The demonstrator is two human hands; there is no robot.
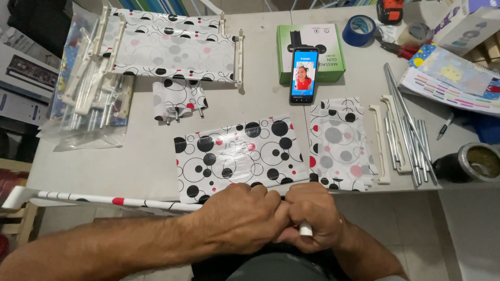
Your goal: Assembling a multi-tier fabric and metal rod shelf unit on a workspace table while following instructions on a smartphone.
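Note:
My left hand and my right hand are clenched side by side at the table's near edge. Both grip a long white rod sheathed in dotted fabric; it runs left to a white plastic end piece. A white rod tip pokes out under my right fist. Just beyond my knuckles lies a white fabric sheet with black and red circles, its near edge partly hidden by my hands.
A second dotted fabric piece, white plastic rails and metal tubes lie to the right. A phone leans on a green box. Assembled fabric shelves and a bag of parts sit left. A metal cup stands right.

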